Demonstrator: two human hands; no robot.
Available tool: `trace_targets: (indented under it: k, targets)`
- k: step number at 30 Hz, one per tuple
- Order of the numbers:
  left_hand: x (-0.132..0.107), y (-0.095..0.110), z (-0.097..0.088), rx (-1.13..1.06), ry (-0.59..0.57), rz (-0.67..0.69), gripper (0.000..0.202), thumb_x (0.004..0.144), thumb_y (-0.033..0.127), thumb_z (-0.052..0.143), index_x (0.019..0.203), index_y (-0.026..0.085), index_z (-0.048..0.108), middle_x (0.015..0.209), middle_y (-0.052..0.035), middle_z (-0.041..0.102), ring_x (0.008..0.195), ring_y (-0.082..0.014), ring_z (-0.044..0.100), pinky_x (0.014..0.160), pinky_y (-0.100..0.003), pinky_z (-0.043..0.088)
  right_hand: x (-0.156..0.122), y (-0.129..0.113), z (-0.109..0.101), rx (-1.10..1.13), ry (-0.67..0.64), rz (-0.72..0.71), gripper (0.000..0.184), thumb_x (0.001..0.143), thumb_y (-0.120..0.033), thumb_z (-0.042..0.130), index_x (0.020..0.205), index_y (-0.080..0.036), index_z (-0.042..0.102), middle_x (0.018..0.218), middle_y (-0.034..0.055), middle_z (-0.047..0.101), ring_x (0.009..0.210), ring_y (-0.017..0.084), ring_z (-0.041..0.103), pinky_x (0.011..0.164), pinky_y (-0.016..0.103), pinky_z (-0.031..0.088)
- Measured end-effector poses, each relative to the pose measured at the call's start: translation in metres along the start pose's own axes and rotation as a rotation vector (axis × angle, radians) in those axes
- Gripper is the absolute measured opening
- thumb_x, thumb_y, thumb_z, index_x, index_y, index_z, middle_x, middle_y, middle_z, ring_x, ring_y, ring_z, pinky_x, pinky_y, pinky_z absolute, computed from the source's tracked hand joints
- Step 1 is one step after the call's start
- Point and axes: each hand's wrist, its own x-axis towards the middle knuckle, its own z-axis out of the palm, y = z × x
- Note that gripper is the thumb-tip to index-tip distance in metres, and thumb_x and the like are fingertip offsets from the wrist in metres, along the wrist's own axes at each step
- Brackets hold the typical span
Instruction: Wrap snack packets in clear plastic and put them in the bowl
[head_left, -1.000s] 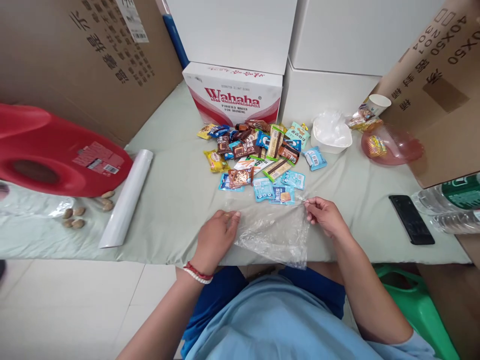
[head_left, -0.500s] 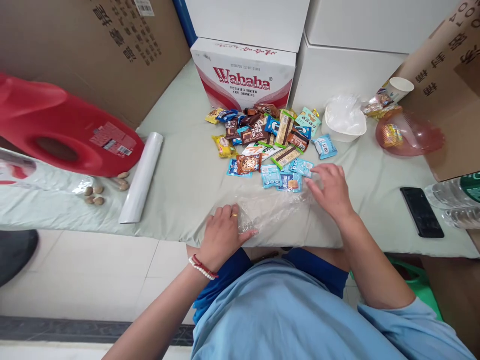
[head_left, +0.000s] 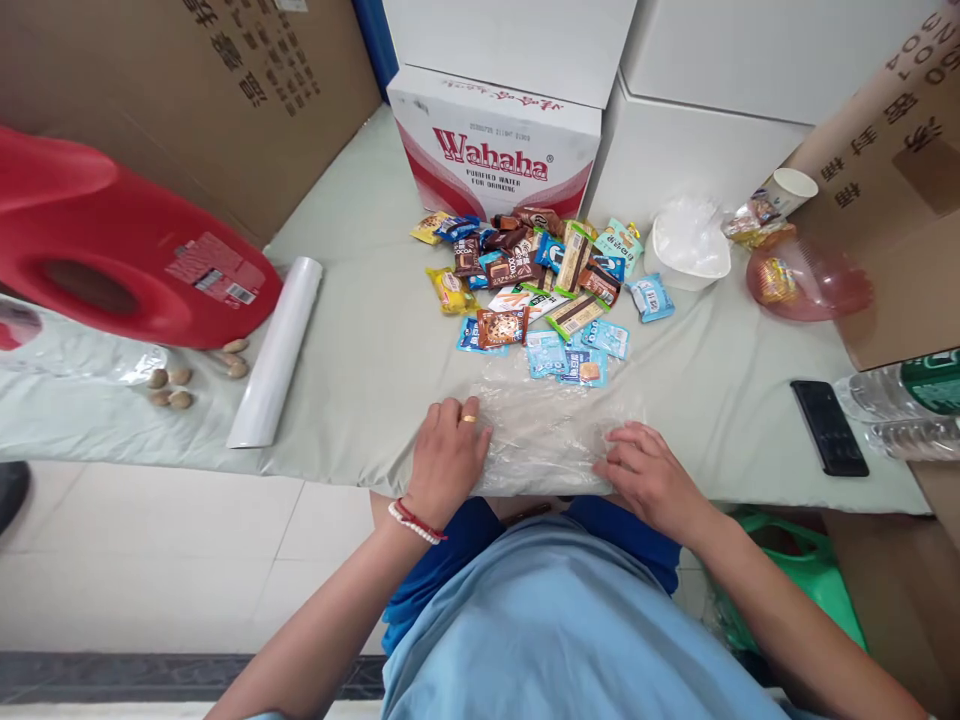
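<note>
A clear plastic bag (head_left: pixel 551 430) lies flat on the pale green cloth at the table's near edge. My left hand (head_left: pixel 448 455), with a ring and a red-and-white bracelet, rests on the bag's left edge with fingers curled down on it. My right hand (head_left: pixel 646 475) presses on the bag's right near corner, fingers bent and partly spread. Just beyond the bag sits a heap of several wrapped snacks (head_left: pixel 536 285) in blue, brown, yellow and green wrappers.
A roll of white film (head_left: pixel 276 352) and a red jug (head_left: pixel 112 250) lie at the left, with a few nuts (head_left: pixel 171 377). A Wahaha box (head_left: pixel 495 145) stands behind. White bowl (head_left: pixel 686 250), pink bowl (head_left: pixel 806 285), paper cup (head_left: pixel 791 188), black phone (head_left: pixel 829 427) and water bottles (head_left: pixel 904 400) are at the right.
The bag, held up and stretched between both hands a second ago, now lies flat. My right hand went toward the snacks, then came back to the bag's near right corner.
</note>
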Motion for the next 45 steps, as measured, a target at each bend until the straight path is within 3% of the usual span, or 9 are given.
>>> trace_targets:
  k: [3, 7, 12, 19, 24, 30, 35, 38, 45]
  targets:
    - [-0.008, -0.014, 0.012, -0.061, 0.188, 0.292, 0.029, 0.102, 0.016, 0.053, 0.122, 0.026, 0.072, 0.136, -0.0114, 0.070, 0.139, -0.0333, 0.057, 0.116, -0.054, 0.043, -0.040, -0.009, -0.010, 0.064, -0.130, 0.094, 0.027, 0.103, -0.014, 0.056, 0.114, -0.025, 0.077, 0.099, 0.0073, 0.074, 0.125, 0.029, 0.060, 0.112, 0.054, 0.046]
    - [-0.010, -0.029, 0.018, -0.197, 0.057, 0.480, 0.034, 0.103, 0.011, 0.044, 0.115, 0.025, 0.073, 0.135, -0.0063, 0.073, 0.147, -0.0250, 0.052, 0.127, -0.052, 0.032, -0.061, -0.009, -0.050, 0.236, -0.379, 0.293, 0.022, 0.104, -0.027, 0.058, 0.107, -0.029, 0.080, 0.100, 0.0064, 0.076, 0.111, 0.027, 0.070, 0.094, 0.044, 0.060]
    - [-0.007, -0.027, 0.012, -0.320, -0.053, 0.348, 0.040, 0.103, 0.028, 0.048, 0.140, 0.018, 0.060, 0.151, -0.0167, 0.061, 0.152, -0.0285, 0.047, 0.128, -0.058, 0.028, -0.006, -0.012, -0.081, 0.252, -0.057, 0.444, 0.025, 0.105, -0.035, 0.055, 0.112, -0.034, 0.079, 0.097, 0.0059, 0.074, 0.086, 0.024, 0.072, 0.075, 0.040, 0.061]
    - [0.007, -0.031, 0.004, -0.392, -0.203, 0.319, 0.048, 0.098, 0.029, 0.048, 0.144, 0.017, 0.055, 0.160, -0.0168, 0.053, 0.154, -0.0278, 0.044, 0.131, -0.062, 0.022, 0.095, -0.048, 0.007, 0.160, -0.312, -0.033, 0.029, 0.102, -0.023, 0.058, 0.124, -0.024, 0.076, 0.133, 0.0120, 0.068, 0.114, 0.027, 0.060, 0.095, 0.042, 0.055]
    - [0.035, -0.018, -0.010, -0.445, -0.188, 0.094, 0.043, 0.106, 0.028, 0.027, 0.115, 0.019, 0.067, 0.137, -0.0135, 0.071, 0.134, -0.0259, 0.063, 0.123, -0.054, 0.041, 0.086, -0.069, 0.055, 0.099, -0.422, -0.318, 0.024, 0.105, -0.023, 0.056, 0.119, -0.026, 0.076, 0.150, 0.0032, 0.063, 0.112, 0.022, 0.060, 0.089, 0.037, 0.051]
    - [0.054, 0.031, -0.032, -0.156, -0.193, -0.064, 0.050, 0.110, 0.044, 0.028, 0.124, 0.013, 0.064, 0.123, -0.0199, 0.074, 0.117, -0.0379, 0.070, 0.115, -0.076, 0.036, 0.075, -0.081, 0.055, 0.110, -0.426, -0.269, 0.019, 0.103, -0.026, 0.060, 0.108, -0.023, 0.078, 0.157, 0.0034, 0.060, 0.121, 0.023, 0.063, 0.094, 0.038, 0.054]
    - [0.036, 0.029, -0.005, -0.039, -0.110, 0.038, 0.045, 0.105, 0.036, 0.043, 0.139, 0.015, 0.063, 0.155, -0.0275, 0.054, 0.143, -0.0408, 0.052, 0.117, -0.082, 0.024, 0.109, -0.015, -0.004, 0.266, -0.378, 0.000, 0.028, 0.106, -0.025, 0.053, 0.120, -0.024, 0.078, 0.115, 0.0017, 0.081, 0.107, 0.018, 0.073, 0.096, 0.027, 0.055]
    - [0.020, 0.021, 0.014, -0.024, -0.078, 0.089, 0.058, 0.105, 0.045, 0.044, 0.157, 0.019, 0.050, 0.170, -0.0259, 0.034, 0.158, -0.0405, 0.033, 0.120, -0.082, 0.019, 0.152, 0.064, -0.027, 0.015, -0.170, 0.321, 0.043, 0.096, -0.007, 0.052, 0.132, -0.014, 0.073, 0.132, 0.0150, 0.073, 0.126, 0.030, 0.065, 0.108, 0.042, 0.050]
    - [0.016, 0.003, 0.011, -0.030, -0.264, 0.208, 0.092, 0.092, 0.067, 0.064, 0.168, 0.027, 0.030, 0.176, -0.0280, 0.007, 0.165, -0.0448, 0.011, 0.118, -0.086, 0.010, 0.226, 0.170, -0.012, -0.200, -0.490, 0.141, 0.070, 0.077, 0.002, 0.064, 0.147, -0.010, 0.061, 0.143, 0.0193, 0.063, 0.125, 0.032, 0.062, 0.106, 0.038, 0.046]
